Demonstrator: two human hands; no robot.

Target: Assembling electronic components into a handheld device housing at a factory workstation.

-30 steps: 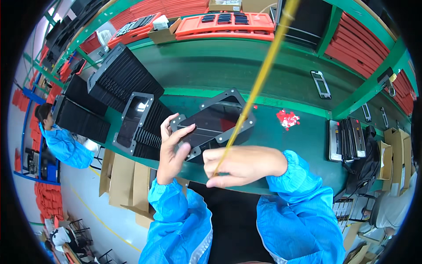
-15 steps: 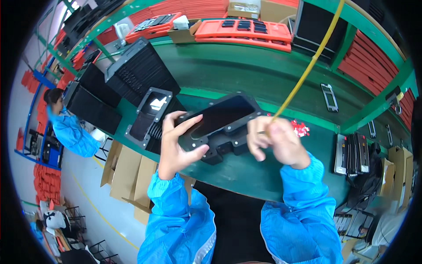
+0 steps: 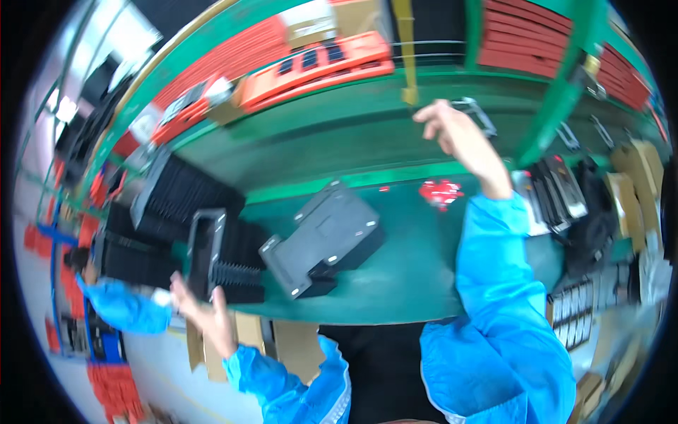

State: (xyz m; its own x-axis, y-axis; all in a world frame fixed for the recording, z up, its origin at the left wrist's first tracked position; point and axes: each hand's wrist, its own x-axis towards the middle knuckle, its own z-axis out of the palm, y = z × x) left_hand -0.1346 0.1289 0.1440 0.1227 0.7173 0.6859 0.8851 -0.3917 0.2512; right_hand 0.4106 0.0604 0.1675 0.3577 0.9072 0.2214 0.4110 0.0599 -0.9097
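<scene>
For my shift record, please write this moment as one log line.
left hand: open, near black frame stack; right hand: near yellow strip's lower end; dark notched fixture: on green workbench, untouched; red scraps: right of fixture

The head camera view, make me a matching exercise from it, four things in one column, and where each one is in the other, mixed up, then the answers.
1. left hand
2. right hand
3. red scraps
4. black block

A. in a small heap
B. near the yellow cord's lower end
C. mid-bench
D. by the ribbed black stack

Pairs: 1-D, 2-B, 3-A, 4-C
</scene>
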